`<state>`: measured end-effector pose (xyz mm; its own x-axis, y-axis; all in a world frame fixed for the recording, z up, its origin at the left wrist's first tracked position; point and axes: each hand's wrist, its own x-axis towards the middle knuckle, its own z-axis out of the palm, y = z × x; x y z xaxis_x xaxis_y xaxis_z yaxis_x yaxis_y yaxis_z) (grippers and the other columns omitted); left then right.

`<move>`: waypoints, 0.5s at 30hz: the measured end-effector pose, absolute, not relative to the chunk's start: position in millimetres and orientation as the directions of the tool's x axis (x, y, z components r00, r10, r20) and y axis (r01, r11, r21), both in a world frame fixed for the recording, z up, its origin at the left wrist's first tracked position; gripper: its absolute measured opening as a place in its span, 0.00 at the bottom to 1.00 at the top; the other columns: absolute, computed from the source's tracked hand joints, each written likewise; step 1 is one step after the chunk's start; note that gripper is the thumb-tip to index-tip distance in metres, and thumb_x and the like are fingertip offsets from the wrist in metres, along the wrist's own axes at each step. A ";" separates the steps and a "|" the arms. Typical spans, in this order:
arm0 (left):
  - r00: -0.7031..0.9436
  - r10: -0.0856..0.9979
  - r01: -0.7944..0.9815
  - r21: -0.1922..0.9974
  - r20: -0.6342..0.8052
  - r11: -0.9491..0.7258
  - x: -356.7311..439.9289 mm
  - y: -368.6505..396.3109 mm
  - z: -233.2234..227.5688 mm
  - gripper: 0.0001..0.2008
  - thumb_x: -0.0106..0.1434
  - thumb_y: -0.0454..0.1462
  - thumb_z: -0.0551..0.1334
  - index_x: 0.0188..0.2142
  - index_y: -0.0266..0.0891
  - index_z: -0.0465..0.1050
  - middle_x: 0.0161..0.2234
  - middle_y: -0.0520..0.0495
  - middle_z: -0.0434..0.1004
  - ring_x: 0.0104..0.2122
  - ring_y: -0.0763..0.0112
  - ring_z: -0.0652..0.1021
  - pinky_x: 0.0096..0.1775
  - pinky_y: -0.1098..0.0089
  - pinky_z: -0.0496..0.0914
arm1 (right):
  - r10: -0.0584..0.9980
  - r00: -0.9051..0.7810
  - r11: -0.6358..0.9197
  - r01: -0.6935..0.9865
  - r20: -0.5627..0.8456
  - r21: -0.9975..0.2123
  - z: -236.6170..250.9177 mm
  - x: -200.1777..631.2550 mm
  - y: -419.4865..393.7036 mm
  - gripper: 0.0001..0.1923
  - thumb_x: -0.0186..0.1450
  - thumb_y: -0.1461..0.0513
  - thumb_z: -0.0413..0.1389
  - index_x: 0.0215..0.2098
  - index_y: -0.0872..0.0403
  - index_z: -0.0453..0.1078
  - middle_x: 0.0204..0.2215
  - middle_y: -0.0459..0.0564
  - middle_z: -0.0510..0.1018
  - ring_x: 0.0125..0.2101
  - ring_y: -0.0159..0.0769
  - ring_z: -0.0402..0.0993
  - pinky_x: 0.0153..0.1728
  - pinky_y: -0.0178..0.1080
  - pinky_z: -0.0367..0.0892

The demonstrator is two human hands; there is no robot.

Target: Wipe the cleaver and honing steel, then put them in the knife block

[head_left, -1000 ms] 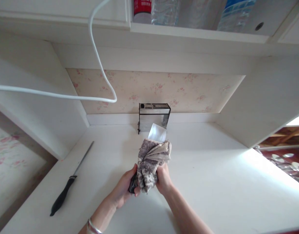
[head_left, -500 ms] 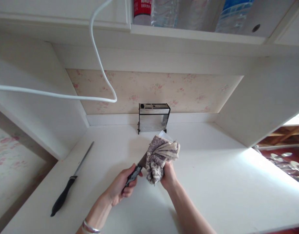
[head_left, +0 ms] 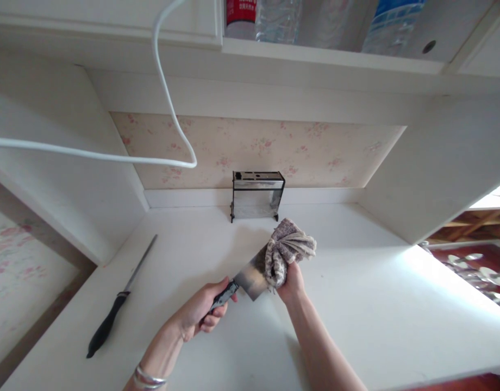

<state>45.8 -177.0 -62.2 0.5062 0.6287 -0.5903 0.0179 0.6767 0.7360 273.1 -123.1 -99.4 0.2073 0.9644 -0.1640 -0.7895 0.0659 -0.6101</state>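
My left hand (head_left: 209, 309) is wrapped round the dark handle of a cleaver (head_left: 252, 279), held above the white counter (head_left: 356, 320). The broad metal blade points up and to the right. My right hand (head_left: 292, 282) grips a bunched grey-brown and white cloth (head_left: 288, 247), which is folded around the far end of the blade and hides it. The part of the blade near the handle is bare. To the left lies a sharpening steel (head_left: 116, 309) with a black handle, its rod pointing away from me.
Against the back wall stands a knife block (head_left: 258, 195) with a metal top and clear sides. A white cable (head_left: 168, 103) hangs across the upper left. Overhead, a shelf holds plastic bottles (head_left: 276, 21). White side panels (head_left: 457, 157) bound the counter.
My right hand has slid the cloth up and right along the blade, toward its far end. More metal shows near the handle. My left hand has hardly moved.
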 end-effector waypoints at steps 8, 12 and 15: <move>0.517 0.612 0.081 0.746 -0.599 0.661 39.2 -177.0 -61.4 0.33 0.55 0.65 0.48 0.37 0.38 0.69 0.18 0.60 0.51 0.14 0.83 0.48 0.16 0.76 0.38 | 0.957 0.186 0.041 -0.850 -0.225 -0.525 -98.2 281.4 -119.7 0.16 0.54 0.63 0.64 0.41 0.56 0.71 0.35 0.50 0.80 0.35 0.37 0.78 0.42 0.40 0.74; 0.522 0.607 0.102 0.750 -0.599 0.653 35.0 -177.1 -61.6 0.34 0.55 0.65 0.48 0.36 0.38 0.69 0.18 0.60 0.50 0.14 0.83 0.47 0.16 0.76 0.38 | 0.960 0.183 0.047 -0.852 -0.214 -0.522 -97.0 282.9 -119.4 0.16 0.53 0.63 0.64 0.41 0.55 0.72 0.34 0.49 0.80 0.35 0.37 0.78 0.40 0.40 0.75; 0.520 0.612 0.110 0.757 -0.596 0.644 33.3 -177.1 -60.1 0.34 0.54 0.66 0.48 0.36 0.38 0.69 0.18 0.60 0.51 0.14 0.83 0.46 0.16 0.76 0.38 | 0.960 0.179 0.043 -0.857 -0.217 -0.514 -96.9 285.8 -118.5 0.16 0.53 0.63 0.65 0.40 0.55 0.72 0.33 0.48 0.80 0.35 0.38 0.78 0.40 0.39 0.75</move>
<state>33.3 -177.1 -60.1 0.5203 0.6118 -0.5958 0.1095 0.6441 0.7570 285.8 -118.5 -96.9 0.1787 0.9596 -0.2174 -0.8567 0.0431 -0.5141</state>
